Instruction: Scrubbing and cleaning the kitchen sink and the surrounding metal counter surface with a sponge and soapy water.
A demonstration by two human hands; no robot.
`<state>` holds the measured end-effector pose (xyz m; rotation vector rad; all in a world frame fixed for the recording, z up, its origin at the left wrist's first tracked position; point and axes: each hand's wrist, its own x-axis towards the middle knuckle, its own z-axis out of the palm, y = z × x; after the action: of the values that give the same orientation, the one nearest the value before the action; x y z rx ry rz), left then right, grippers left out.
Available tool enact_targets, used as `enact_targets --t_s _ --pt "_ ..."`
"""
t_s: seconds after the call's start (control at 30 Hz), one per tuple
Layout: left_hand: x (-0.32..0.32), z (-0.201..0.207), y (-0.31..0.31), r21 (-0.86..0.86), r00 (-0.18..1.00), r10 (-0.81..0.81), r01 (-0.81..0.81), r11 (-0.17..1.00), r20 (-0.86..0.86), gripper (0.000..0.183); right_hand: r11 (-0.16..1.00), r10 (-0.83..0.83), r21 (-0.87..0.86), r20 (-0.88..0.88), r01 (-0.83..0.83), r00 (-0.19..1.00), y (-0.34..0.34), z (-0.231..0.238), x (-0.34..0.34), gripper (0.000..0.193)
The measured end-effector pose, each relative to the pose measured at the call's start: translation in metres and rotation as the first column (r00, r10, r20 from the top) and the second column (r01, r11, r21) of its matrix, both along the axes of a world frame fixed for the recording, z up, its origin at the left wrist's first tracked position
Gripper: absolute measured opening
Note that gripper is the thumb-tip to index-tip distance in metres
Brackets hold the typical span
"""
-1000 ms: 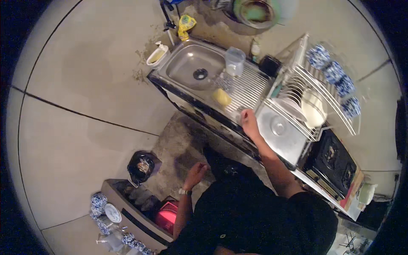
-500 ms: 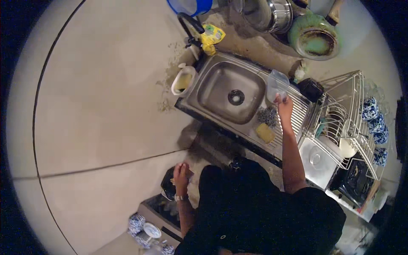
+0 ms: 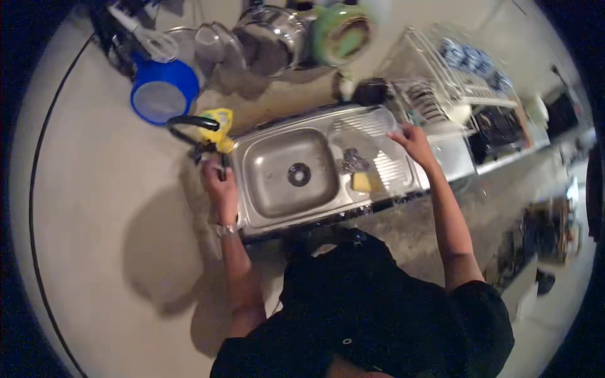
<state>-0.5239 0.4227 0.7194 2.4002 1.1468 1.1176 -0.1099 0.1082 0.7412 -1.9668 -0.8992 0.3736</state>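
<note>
My right hand (image 3: 413, 145) grips the rim of a clear plastic container (image 3: 382, 121) over the ridged drainboard (image 3: 397, 165). Left of it, on the drainboard, lie a metal scouring pad (image 3: 353, 161) and a yellow sponge (image 3: 363, 183). The steel sink basin (image 3: 272, 189) holds only its dark drain strainer (image 3: 299, 174). At the sink's left rim, my left hand (image 3: 218, 183) has its fingers curled close to the base of the black tap (image 3: 192, 121). What those fingers close on is blurred and partly hidden.
Behind the tap is a yellow packet (image 3: 219, 126), with a blue strainer (image 3: 162, 94) farther left. Pots (image 3: 271, 44) and a green pan (image 3: 343, 34) hang along the back. A dish rack (image 3: 435, 75) with plates and blue-patterned cups stands at the right.
The view has swung toward the sink's back. My left hand has come up from low beside my body to the tap's base. My right hand still holds the container, now farther right over the drainboard.
</note>
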Motion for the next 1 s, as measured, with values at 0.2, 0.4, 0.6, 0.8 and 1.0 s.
enact_targets --t_s 0.2,0.4,0.6,0.8,1.0 --pt "0.033 0.016 0.067 0.137 0.978 -0.124 0.147 0.980 -0.165 0.057 0.983 -0.180 -0.018 0.094 0.182 0.979 -0.058 -0.019 -0.004 0.040" --pt "0.072 -0.003 0.005 0.315 0.983 0.181 -0.163 0.935 -0.026 0.047 0.916 -0.373 -0.089 0.162 0.390 0.913 -0.131 -0.029 -0.026 0.043" --pt "0.156 -0.082 -0.150 -0.130 0.675 -0.713 0.702 0.700 -0.190 0.042 0.883 -0.460 -0.040 0.115 0.467 0.880 -0.163 -0.018 -0.059 0.040" --pt "0.248 -0.163 -0.229 -0.054 0.428 -0.842 0.882 0.469 -0.328 0.052 0.899 -0.437 -0.001 0.041 0.437 0.899 -0.179 -0.004 -0.065 0.038" --pt "0.273 -0.174 -0.221 -0.077 0.433 -0.761 0.845 0.530 -0.484 0.060 0.933 -0.355 -0.065 -0.001 0.354 0.935 -0.171 0.005 -0.045 0.038"
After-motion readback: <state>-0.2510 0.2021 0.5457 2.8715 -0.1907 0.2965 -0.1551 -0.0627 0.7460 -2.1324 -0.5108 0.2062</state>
